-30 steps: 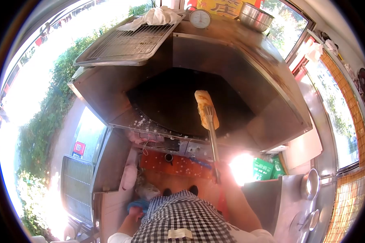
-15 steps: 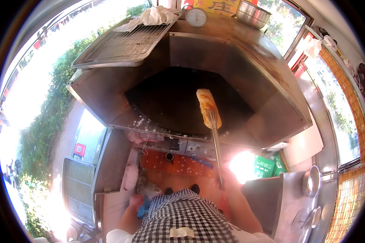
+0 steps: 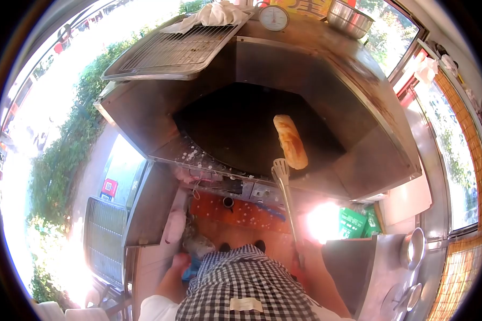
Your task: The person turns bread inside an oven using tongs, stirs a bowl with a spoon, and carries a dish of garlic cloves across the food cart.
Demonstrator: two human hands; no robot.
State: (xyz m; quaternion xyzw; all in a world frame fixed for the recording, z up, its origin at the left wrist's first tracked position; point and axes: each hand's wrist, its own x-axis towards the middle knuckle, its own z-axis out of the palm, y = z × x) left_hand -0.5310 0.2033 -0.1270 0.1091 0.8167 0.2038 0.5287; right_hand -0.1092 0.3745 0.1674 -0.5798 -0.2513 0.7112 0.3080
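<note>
Tight little kitchen, sunlight blasting in from both sides. Far left, past the opening, there's a strip of leafy green hedge [image 3: 64,166]. Then a silvery rectangular wire rack [image 3: 106,243] stands low down, and above it a shallow metal tray with a wire grid [image 3: 171,53] sits on top of the steel hood, a crumpled white cloth [image 3: 215,15] on its far end.

Down by the black-and-white checked apron [image 3: 243,283], the left hand [image 3: 181,262] hangs right beside something blue [image 3: 191,268]. Can't tell if it's pinching that or just near it.

In the middle is the wide, dark, flat cooking surface [image 3: 219,128]. The long golden-brown bread [image 3: 291,142] looks to be lying on its right part, slightly slanted. Long metal tongs with slotted tips [image 3: 284,187] end right at its near end; can't tell whether they touch. The right hand [image 3: 307,257] is wrapped round the handle, partly washed out by glare.

I'd call this the placing or turning step. A fresh grip would call for the tips spread around the bread.

Further right: green printed boxes [image 3: 351,223], then a round steel bowl [image 3: 414,249].
</note>
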